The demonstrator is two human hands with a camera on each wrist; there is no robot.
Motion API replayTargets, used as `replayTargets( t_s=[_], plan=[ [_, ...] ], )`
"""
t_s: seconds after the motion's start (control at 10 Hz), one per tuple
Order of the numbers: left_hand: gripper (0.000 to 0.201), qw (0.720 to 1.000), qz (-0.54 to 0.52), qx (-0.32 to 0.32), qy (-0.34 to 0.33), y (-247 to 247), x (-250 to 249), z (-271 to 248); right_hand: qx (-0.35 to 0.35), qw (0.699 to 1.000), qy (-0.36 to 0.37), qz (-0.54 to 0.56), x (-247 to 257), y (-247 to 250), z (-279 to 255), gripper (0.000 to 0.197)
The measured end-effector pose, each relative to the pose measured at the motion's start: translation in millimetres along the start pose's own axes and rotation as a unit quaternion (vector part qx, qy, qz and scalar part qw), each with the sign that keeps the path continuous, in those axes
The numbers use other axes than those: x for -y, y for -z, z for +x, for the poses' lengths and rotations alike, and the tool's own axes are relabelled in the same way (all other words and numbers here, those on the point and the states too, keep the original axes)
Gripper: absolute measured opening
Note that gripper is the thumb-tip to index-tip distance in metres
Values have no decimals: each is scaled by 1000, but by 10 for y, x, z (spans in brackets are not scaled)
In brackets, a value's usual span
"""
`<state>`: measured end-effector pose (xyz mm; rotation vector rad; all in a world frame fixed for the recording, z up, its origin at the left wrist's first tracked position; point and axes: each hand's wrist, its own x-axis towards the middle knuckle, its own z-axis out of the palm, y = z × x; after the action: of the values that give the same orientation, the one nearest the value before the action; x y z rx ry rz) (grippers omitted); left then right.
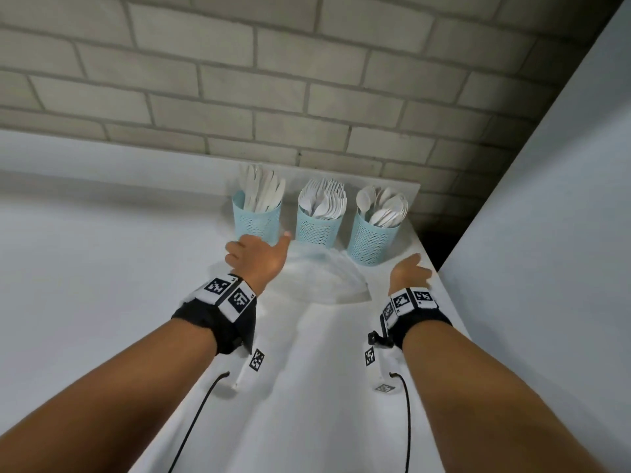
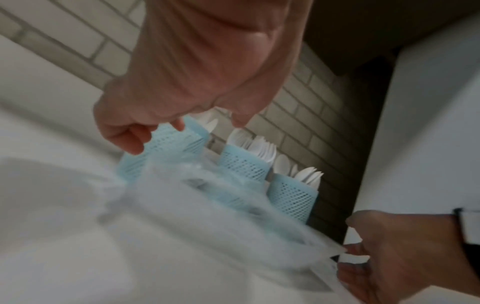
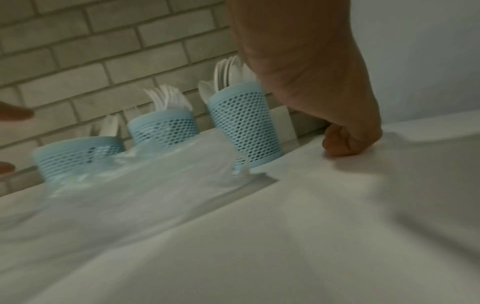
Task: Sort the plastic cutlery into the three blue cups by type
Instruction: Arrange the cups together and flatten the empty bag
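Observation:
Three blue mesh cups stand in a row at the back of the white counter (image 1: pixel 102 268). The left cup (image 1: pixel 256 221) holds white knives, the middle cup (image 1: pixel 319 228) forks, the right cup (image 1: pixel 374 242) spoons. A clear, empty-looking plastic bag (image 1: pixel 327 281) lies flat in front of them. My left hand (image 1: pixel 256 256) hovers over the bag's left end, just before the knife cup (image 2: pixel 168 144), fingers loosely curled and holding nothing. My right hand (image 1: pixel 411 271) rests on the counter to the right of the bag (image 3: pixel 155 185), fingers (image 3: pixel 340 144) curled under, nothing in them.
A grey brick wall (image 1: pixel 307 80) rises right behind the cups. A tall white panel (image 1: pixel 546 199) stands along the counter's right edge, with a dark gap (image 1: pixel 440 244) behind the right hand. The counter reaches far to the left and toward me.

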<state>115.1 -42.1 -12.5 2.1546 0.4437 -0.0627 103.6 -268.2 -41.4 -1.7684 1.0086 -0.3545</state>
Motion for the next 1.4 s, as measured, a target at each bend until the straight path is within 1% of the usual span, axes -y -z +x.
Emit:
replayTargets(
  t_s=[0.1, 0.2, 0.3, 0.4, 0.5, 0.6, 0.7, 0.8, 0.9, 1.0, 1.1, 1.2, 1.3, 1.4],
  plan=[
    [90, 996, -67, 25, 54, -4, 98, 36, 12, 999, -48, 21, 91, -219, -225, 49],
    [90, 981, -178, 81, 18, -87, 149, 65, 122, 992, 26, 20, 148, -402, -477, 53],
    [89, 960, -233, 154, -12, -165, 165, 24, 279, 959, 49, 29, 189, -539, -761, 61],
    [94, 934, -293, 205, -8, -228, 141, -8, 396, 913, 58, 82, 207, -672, -972, 60],
    [97, 919, -331, 214, -25, -228, 101, -33, 457, 885, 16, 87, 191, -694, -1004, 57],
    [72, 933, -304, 184, -49, -169, 52, -21, 461, 883, -25, 83, 240, -561, -1010, 44],
    [30, 953, -267, 121, -78, -174, 11, -34, 421, 901, -18, 101, 253, -519, -928, 19],
    [17, 970, -200, -16, -139, -174, -29, -112, 367, 927, -25, 76, 315, -453, -851, 29],
    [24, 948, -230, -99, -197, -175, -40, -134, 391, 920, -27, -17, 368, -394, -889, 52],
    [21, 928, -241, -78, -273, -181, -69, -178, 386, 919, -28, -78, 383, -444, -910, 69],
    [39, 895, -263, -18, -359, -193, -85, -252, 359, 931, -44, 51, 408, -462, -885, 54],
    [17, 897, -295, 68, -323, -263, -89, -254, 318, 940, -7, 124, 588, -444, -941, 46],
    [61, 894, -345, 185, -219, -259, -139, -264, 259, 951, 50, 162, 728, -465, -946, 60],
    [54, 859, -392, 283, -169, -208, -175, -278, 212, 945, 157, 194, 739, -501, -982, 53]
  ],
)
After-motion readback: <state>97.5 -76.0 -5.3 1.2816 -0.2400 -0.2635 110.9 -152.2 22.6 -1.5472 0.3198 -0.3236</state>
